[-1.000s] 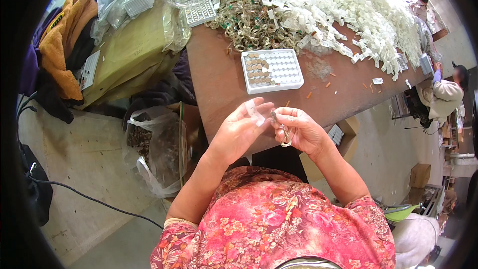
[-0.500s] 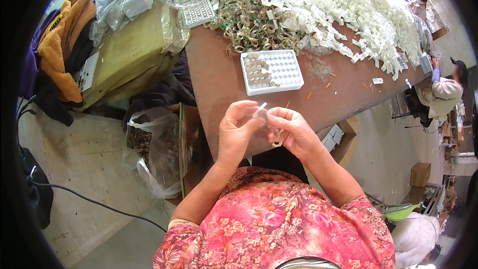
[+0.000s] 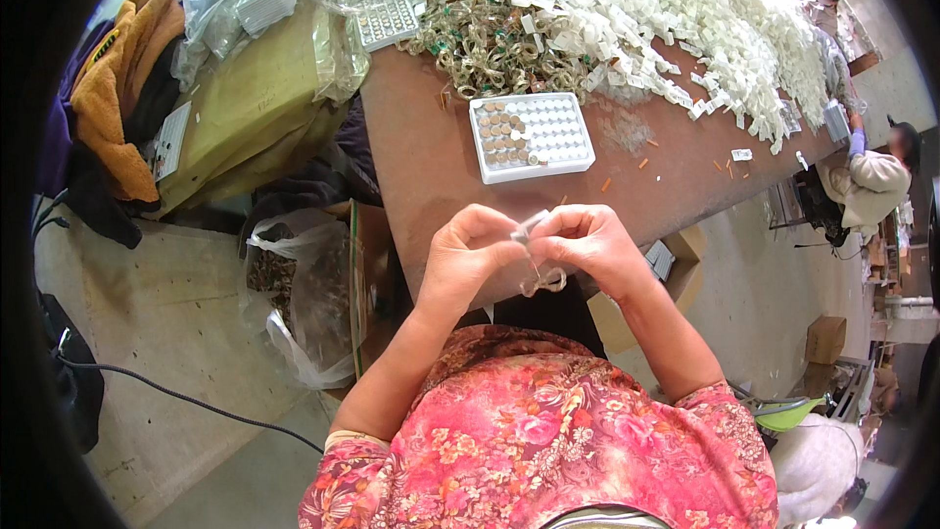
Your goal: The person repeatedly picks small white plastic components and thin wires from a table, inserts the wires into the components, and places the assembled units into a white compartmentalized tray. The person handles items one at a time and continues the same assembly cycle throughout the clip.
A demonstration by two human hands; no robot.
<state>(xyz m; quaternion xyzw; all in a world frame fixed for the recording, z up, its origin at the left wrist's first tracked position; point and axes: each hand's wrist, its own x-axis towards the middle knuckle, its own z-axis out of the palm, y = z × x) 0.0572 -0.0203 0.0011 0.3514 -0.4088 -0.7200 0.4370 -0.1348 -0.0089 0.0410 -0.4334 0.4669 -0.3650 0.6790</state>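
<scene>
Brown tabletop [image 3: 428,142] spans upper centre; mid-frame, I see left hand [image 3: 460,255] and right hand [image 3: 599,247] pinched together on a white tag [image 3: 533,222], likely light, flimsy, best held by its edges.

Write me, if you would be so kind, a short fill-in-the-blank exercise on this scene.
1. The left hand and the right hand meet at a small white piece, with a looped piece hanging ____ them (above or below).
2. The round brown discs sit in the ____ part of the white tray.
3. From the person's seat, the large white heap lies ____ the tray (nearer than or beyond).

Missing words: below; left; beyond.
</scene>
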